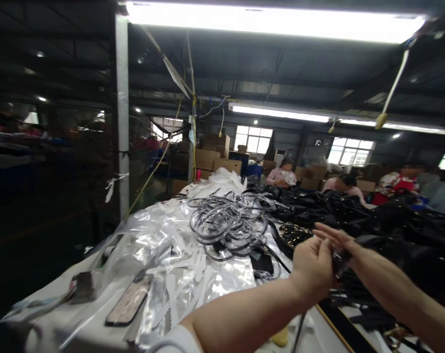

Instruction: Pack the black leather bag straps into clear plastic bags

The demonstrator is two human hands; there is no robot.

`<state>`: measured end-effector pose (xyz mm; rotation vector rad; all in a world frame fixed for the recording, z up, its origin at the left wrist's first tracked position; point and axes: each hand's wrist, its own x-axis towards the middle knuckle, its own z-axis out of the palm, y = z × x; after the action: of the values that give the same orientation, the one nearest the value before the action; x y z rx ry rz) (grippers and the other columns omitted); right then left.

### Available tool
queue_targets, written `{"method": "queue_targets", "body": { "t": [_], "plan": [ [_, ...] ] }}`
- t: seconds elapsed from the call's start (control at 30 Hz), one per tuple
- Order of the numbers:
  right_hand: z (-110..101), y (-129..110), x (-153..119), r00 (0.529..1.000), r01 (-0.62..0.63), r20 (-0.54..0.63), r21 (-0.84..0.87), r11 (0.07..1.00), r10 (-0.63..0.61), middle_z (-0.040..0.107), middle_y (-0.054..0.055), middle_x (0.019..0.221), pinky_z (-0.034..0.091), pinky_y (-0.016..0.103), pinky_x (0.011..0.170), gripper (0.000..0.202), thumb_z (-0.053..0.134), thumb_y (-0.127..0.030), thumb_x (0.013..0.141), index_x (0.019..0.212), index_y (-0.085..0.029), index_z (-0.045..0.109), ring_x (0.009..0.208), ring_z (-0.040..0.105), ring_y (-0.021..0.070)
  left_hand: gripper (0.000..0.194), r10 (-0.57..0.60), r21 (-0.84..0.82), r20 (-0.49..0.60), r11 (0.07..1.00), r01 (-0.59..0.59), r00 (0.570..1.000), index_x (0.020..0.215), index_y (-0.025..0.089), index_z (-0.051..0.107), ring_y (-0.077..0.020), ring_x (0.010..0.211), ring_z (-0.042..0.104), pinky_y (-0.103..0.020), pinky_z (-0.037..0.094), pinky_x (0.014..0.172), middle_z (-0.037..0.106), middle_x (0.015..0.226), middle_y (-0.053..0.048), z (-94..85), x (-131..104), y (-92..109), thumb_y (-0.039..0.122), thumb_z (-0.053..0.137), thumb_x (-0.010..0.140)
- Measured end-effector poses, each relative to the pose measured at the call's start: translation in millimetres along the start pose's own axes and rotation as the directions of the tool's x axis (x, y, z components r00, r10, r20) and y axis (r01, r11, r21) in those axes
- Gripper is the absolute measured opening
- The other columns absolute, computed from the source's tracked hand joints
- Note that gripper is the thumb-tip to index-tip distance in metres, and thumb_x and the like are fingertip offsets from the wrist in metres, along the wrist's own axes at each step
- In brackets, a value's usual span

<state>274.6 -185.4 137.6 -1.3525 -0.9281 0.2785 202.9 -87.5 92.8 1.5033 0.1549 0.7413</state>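
Note:
My left hand (313, 262) is closed, thumb and fingers pressed together, in front of the heap of black goods. My right hand (342, 240) meets it, with its fingers reaching across to the left over my left fingertips. Between the palms shows a small dark, shiny bundle (340, 261), blurred and mostly covered, so its kind is unclear. Below my left wrist hangs a thin black strap (299, 333); its upper end is hidden by my forearm. Left of my hands lies a pile of coiled black straps in clear plastic (227, 223).
Clear plastic bags (159, 250) and white strips cover the table's left side, near a phone (128, 301). Black bags (402, 220) and gold-coloured chains (296, 235) lie at the right. Co-workers (281, 174) sit across the table. A metal post (122, 117) rises at the left edge.

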Motion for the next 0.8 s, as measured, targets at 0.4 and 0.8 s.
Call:
{"method": "queue_targets", "body": {
  "t": [0.4,0.8],
  "plan": [
    [-1,-66,41,0.979,-0.173,-0.115,-0.03,0.984,0.169,0.078,0.009,0.091,0.051,0.04,0.1,0.033,0.048,-0.04,0.094,0.098,-0.021,0.076,0.095,0.072,0.0234,0.046,0.095,-0.14,-0.092,0.984,-0.108,0.991,0.075,0.018,0.058,-0.0101,0.042,0.041,-0.021,0.034,0.043,0.047,0.05,0.004,15.9,40,9,0.061,0.05,0.088],
    [-11,-96,57,0.937,0.226,-0.261,-0.056,0.972,-0.233,0.076,0.005,0.082,0.06,0.037,0.083,0.03,0.071,-0.051,0.074,0.083,-0.022,0.072,0.09,0.073,0.0259,0.047,0.142,-0.116,-0.086,0.982,-0.152,0.986,0.066,0.019,0.049,-0.0085,0.04,0.037,-0.02,0.027,0.039,0.043,0.048,0.005,18.2,47,32,0.061,0.052,0.087]
  ]
}}
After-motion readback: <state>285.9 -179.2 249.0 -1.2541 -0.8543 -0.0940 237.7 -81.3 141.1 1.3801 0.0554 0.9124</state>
